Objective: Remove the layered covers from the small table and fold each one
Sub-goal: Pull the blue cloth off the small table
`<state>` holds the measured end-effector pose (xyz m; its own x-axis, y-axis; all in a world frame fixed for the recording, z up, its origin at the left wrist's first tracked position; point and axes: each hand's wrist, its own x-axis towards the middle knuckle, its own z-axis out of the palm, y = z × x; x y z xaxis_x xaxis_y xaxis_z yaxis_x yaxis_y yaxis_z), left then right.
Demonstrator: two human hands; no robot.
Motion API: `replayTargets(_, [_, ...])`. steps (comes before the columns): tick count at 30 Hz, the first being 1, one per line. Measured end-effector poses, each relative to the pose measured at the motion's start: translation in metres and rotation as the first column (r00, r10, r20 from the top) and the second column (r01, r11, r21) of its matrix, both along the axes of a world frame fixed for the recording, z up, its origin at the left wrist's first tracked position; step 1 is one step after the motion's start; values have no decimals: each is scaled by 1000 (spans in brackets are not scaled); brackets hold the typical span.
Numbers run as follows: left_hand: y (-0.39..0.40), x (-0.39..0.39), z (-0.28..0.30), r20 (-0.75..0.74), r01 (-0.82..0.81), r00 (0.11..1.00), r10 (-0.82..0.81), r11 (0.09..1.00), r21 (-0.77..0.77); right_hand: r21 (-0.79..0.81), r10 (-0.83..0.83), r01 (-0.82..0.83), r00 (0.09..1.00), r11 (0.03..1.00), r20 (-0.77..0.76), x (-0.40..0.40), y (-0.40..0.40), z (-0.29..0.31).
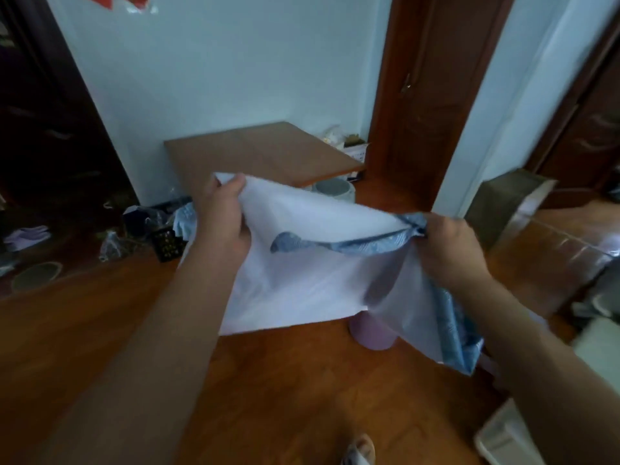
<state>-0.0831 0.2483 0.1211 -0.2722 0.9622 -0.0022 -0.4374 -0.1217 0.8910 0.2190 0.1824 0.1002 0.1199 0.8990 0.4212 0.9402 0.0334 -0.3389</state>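
A: Where's the cover (pixel 302 283)?

B: Off the bare desk (pixel 261 152), held in mid-air. Left hand (pixel 223 213) and right hand (pixel 446 250) each have fingers curled round a top corner.

A: Folded?

B: Seemingly partway; more folding left.

White cover (pixel 302 283) with blue patterned underside, held aloft and stretched, partly folded, in front of the bare brown wooden small table (pixel 261 152) against the wall.
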Motion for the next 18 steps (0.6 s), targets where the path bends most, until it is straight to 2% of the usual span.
replayTargets(3, [-9,40,92,-64,76,996,-65,979,187,163,-163,163,987,973,-10,33,-44,98])
replayTargets(6, [-34,88,152,-67,137,990,-125,961,241,174,-254,256,967,951,-33,69,-87,157])
replayTargets(9, [-69,139,165,-26,188,982,-186,960,207,126,-319,318,948,940,-14,106,-139,174])
replayTargets(15, [-150,263,200,55,258,955,-291,909,329,316,-367,342,930,885,23,206,-274,223])
replayTargets(18, [-189,334,208,101,243,954,-283,923,299,222,-434,401,892,889,125,263,-331,243])
